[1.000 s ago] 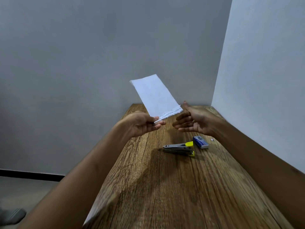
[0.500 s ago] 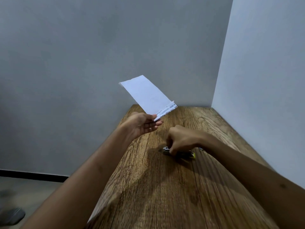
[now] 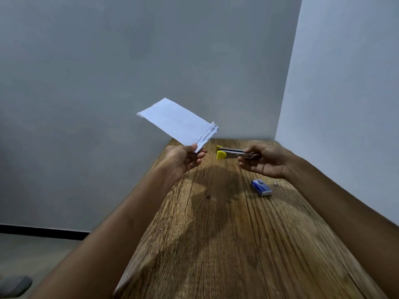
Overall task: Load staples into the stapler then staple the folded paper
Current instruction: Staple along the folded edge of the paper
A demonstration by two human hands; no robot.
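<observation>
Head view. The right hand (image 3: 264,161) gripped the stapler (image 3: 234,153) at its rear end, fingers curled round the metal body, and held it in the air above the worktop (image 3: 226,234). Half a second before, that hand had been down on the worktop closing over the stapler; a second before, the stapler had lain flat on the wood with the right hand open above it. The tool had therefore been picked up and raised within that interval. Its yellow nose pointed left, toward the paper, and the two yellow tips stood slightly apart.

The left hand (image 3: 183,161) pinched the folded paper (image 3: 177,123) at its near corner between thumb and fingers. The sheet stood up and away from the hand, tilted to the left, clear of the worktop. Its printed strip ran along the lower right edge, the edge nearest the stapler. Compared with the earlier frames, the sheet had tipped further left while the grip point was unchanged.

Stapler nose and paper edge were near each other but not touching; no part of the sheet lay between the jaws.

The small blue staple box (image 3: 261,187) lay on the worktop below the right hand, with a small pale speck (image 3: 275,184) just beside it, too small to identify.

Judgement: the loading step appeared complete, though the magazine contents were not visible. The task had reached the stapling step. The remaining action called for bringing the printed edge into the stapler mouth and squeezing.
</observation>
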